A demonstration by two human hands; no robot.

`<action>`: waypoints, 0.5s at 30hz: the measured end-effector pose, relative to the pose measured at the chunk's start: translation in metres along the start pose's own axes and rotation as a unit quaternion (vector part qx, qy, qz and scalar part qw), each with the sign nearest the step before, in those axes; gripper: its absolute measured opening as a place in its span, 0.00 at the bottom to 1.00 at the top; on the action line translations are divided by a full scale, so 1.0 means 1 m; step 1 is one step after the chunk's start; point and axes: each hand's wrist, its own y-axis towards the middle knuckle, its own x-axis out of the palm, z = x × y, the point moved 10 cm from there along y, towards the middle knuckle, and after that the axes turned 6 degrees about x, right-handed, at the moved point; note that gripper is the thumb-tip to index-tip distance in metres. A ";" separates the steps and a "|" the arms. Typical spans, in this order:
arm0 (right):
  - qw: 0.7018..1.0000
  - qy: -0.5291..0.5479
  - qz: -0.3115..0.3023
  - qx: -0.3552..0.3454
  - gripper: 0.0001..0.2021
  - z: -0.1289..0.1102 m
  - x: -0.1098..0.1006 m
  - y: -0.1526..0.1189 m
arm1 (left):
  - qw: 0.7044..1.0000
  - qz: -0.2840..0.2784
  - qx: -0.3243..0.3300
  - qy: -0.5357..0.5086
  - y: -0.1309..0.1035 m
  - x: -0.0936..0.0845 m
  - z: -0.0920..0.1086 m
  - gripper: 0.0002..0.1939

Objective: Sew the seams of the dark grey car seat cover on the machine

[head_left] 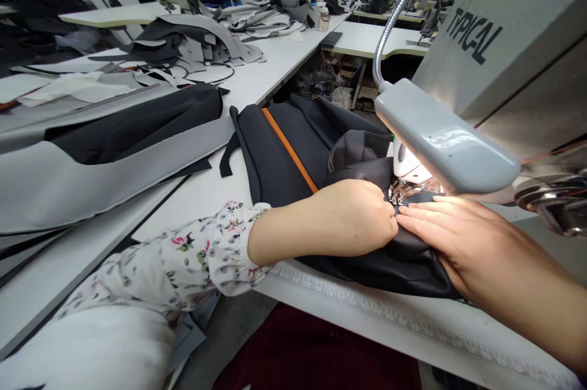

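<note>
Black leather-like material (376, 268) with an orange strip (290, 148) lies bunched on the sewing machine's table. My left hand (355, 217) is curled closed on this material, just left of the presser foot (398, 191); its fingertips are tucked out of sight. On the right, my right hand (452, 228) rests flat on the material, fingers stretched toward the presser foot. The fingertips of both hands are almost touching in front of the foot. The needle itself is hard to make out in the bright lamp light.
A grey lamp (447, 133) on a flexible metal neck hangs low over my right hand, beside the machine body (513, 29). Grey and black cut pieces (114, 127) are heaped at left. A measuring tape (348, 298) runs along the front edge.
</note>
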 end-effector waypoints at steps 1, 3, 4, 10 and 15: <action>1.000 0.000 0.003 -0.001 0.17 0.001 0.001 -0.002 | 1.000 0.003 -0.004 0.009 0.001 0.000 0.002 0.15; 1.000 0.001 0.004 0.001 0.17 0.004 0.004 -0.005 | 0.999 0.023 -0.025 0.024 0.001 -0.001 0.005 0.14; 1.000 0.001 0.004 0.006 0.16 0.006 0.005 -0.006 | 0.998 0.035 -0.035 0.034 0.002 -0.002 0.007 0.13; 0.999 0.009 -0.008 0.037 0.16 0.021 0.013 -0.011 | 0.990 0.075 -0.099 0.070 0.006 -0.003 0.015 0.11; 0.995 -0.031 0.050 0.082 0.18 -0.019 -0.022 -0.031 | 0.991 0.057 -0.118 0.036 0.008 -0.003 0.007 0.10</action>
